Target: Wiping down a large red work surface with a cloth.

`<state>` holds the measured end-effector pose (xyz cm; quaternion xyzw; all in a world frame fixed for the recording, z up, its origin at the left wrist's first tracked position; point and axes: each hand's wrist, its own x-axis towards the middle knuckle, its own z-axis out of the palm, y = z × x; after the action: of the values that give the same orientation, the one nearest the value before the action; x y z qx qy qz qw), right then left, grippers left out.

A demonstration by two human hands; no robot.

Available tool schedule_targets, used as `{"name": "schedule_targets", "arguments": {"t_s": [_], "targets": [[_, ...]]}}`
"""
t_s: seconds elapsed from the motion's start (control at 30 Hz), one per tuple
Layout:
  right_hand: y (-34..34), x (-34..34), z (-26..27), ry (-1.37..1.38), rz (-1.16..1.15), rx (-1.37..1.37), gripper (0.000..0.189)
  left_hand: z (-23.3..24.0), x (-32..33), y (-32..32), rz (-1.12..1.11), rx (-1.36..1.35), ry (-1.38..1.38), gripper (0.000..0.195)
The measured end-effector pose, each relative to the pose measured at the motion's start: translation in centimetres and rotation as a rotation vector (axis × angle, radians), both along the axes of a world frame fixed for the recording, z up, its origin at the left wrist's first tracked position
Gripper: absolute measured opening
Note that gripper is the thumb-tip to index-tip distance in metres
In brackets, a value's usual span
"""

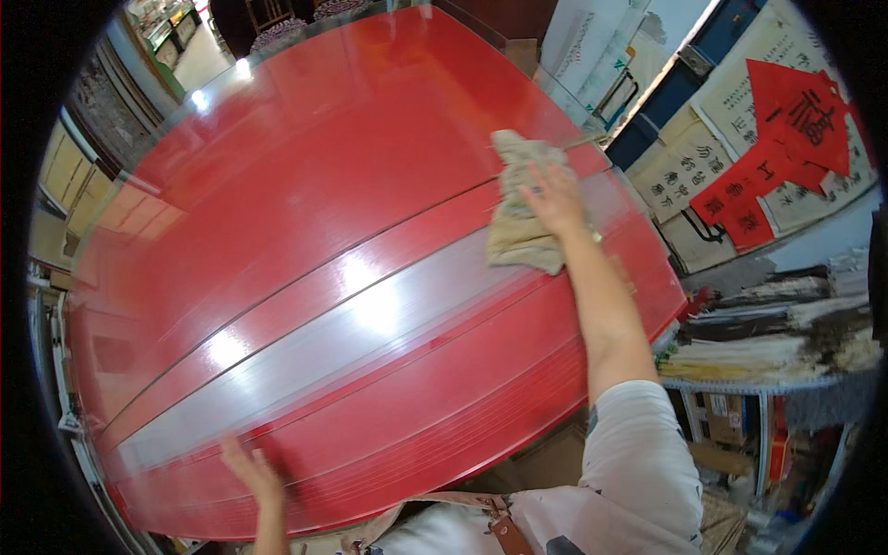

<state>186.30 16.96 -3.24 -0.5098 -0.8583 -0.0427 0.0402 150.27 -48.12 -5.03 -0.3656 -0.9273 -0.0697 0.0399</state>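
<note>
A large table with a glossy red top [388, 146] fills the view before me. My right hand [556, 198] lies on a crumpled beige cloth [520, 243], fingers spread, pressing it to the right part of the tabletop. The cloth reaches over a dark seam line and onto a shiny grey band [298, 347] that runs lengthwise along the table. Nearer the front edge, at lower left, my left hand [253, 472] is empty with its fingers apart. It is blurred, and I cannot tell whether it touches the red surface.
Sheets of paper with brush writing [694, 166] and red paper pieces [770, 159] hang at the right. Below them, stacked paper rolls [777, 319] lie on a metal-framed shelf [763, 430]. Cushioned seats [277, 35] stand beyond the far edge. A brown strap [510, 531] crosses my front.
</note>
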Motion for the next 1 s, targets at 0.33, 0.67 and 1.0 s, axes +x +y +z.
{"name": "schedule_targets", "arguments": {"t_s": [0.33,0.67,1.0], "targets": [[-10.5,-1.4,-4.6,0.447,0.607,-0.129,0.051,1.9,15.1,17.1,-0.105,0.042,-0.122,0.057],[-15.6,8.3,1.3,0.282,0.356,-0.371,0.067,1.8,14.8,16.4,-0.123,0.092,-0.087,0.056],[-22.1,10.2,-0.1,0.169,0.276,-0.120,0.055,1.1,14.5,15.7,-0.115,0.150,-0.049,0.055]]}}
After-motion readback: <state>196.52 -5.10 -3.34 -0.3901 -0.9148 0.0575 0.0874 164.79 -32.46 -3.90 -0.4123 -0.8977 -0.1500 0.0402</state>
